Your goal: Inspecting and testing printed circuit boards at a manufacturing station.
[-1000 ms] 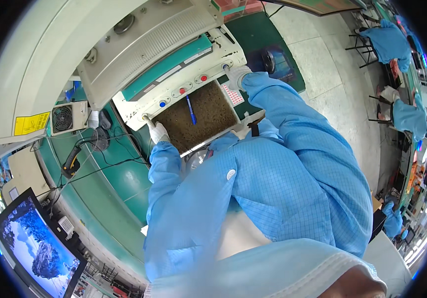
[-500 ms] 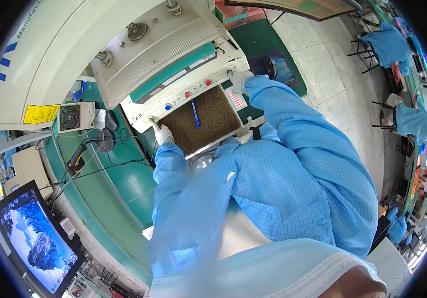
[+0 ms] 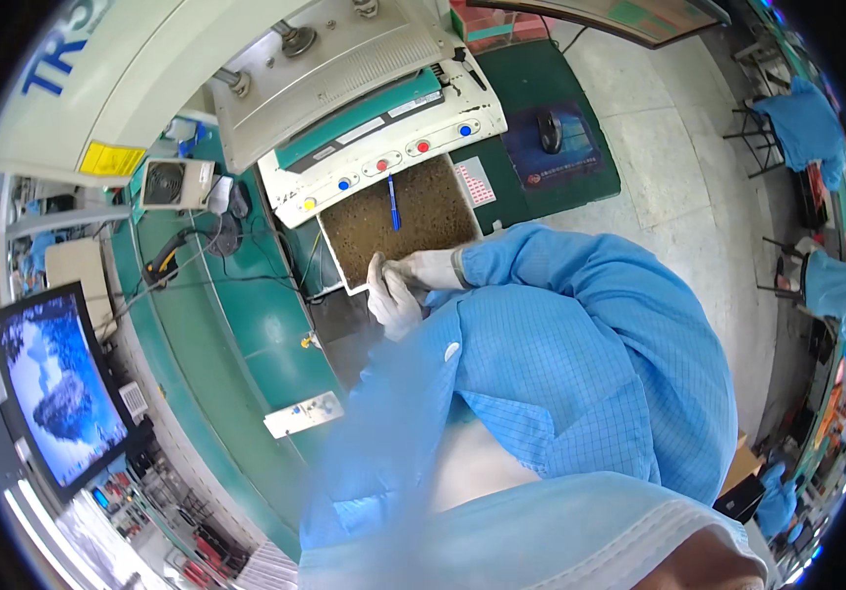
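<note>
My two white-gloved hands meet in front of the machine, over the near edge of a brown speckled panel (image 3: 423, 211). My left hand (image 3: 393, 303) points upward with its fingers pressed together. Coming in from the right, my right hand (image 3: 433, 269) has its fingers closed against the fingers of the left. Whether anything small lies between them cannot be made out. A blue pen (image 3: 394, 204) rests on the panel, beyond both hands. Behind it runs the machine's white front (image 3: 383, 157), with red, blue and yellow buttons.
Right of the panel are a red-and-white label sheet (image 3: 476, 183) and a black mouse (image 3: 550, 132) on a dark pad. To the left, a handheld scanner (image 3: 162, 265) with cables sits on the green surface. A monitor (image 3: 61, 386) stands at the left; seated people in blue are far right.
Both hands have left the buttons at the two ends of the machine's front and come together near the panel's front edge. The view has shifted slightly.
</note>
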### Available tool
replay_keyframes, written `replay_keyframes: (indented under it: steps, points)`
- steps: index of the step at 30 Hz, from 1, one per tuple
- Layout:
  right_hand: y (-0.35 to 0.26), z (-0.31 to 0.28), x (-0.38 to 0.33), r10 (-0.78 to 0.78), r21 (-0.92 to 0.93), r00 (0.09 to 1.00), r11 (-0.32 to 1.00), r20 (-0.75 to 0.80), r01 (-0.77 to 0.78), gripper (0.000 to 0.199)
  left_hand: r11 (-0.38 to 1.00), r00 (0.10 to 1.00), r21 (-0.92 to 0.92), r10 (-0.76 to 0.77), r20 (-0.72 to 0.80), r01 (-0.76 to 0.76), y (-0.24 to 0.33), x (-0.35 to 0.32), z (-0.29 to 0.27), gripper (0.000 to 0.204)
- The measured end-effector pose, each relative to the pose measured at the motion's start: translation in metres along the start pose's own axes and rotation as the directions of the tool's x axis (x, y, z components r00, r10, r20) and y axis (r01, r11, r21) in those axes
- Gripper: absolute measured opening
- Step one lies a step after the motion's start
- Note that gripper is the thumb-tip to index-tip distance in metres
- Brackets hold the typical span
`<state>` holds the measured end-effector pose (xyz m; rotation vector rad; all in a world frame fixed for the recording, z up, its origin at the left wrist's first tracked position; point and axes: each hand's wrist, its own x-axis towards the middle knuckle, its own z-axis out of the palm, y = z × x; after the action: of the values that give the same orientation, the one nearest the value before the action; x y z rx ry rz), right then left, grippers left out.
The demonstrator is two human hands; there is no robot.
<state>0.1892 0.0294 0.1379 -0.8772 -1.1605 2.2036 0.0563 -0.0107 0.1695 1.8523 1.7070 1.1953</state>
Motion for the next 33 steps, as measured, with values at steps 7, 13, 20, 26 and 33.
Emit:
replay_keyframes:
  steps: [7, 13, 20, 26, 33]
  points:
    - [-0.002, -0.013, -0.059, -0.018, -0.281, 0.989, 0.958, 0.149, 0.060, 0.038, 0.982, 0.982, 0.042, -0.185, -0.033, 0.187, 0.016, -0.039, 0.010, 0.028]
    - [0.006, -0.008, -0.121, 0.003, 0.019, 0.991, 1.000, -0.131, 0.000, 0.025, 0.939, 0.811, 0.081, -0.330, 0.483, 0.335, 0.052, -0.093, -0.017, 0.065]
    - [0.041, -0.005, -0.163, 0.053, -0.200, 0.994, 0.977, -0.093, -0.071, 0.036, 0.801, 0.583, 0.371, -0.598, 0.551, 0.470, 0.087, -0.200, -0.051, 0.045]
    - [0.041, 0.016, -0.163, 0.058, -0.523, 0.994, 0.852, 0.091, -0.002, 0.036, 0.836, 0.740, 0.375, -0.536, 0.407, 0.400, 0.103, -0.230, -0.037, 0.044]
    - [0.042, 0.033, -0.159, -0.223, -0.586, 0.952, 0.750, 0.210, 0.305, 0.035, 0.823, 0.737, 0.251, -0.567, 0.368, 0.509, 0.090, -0.233, -0.024, 0.038]
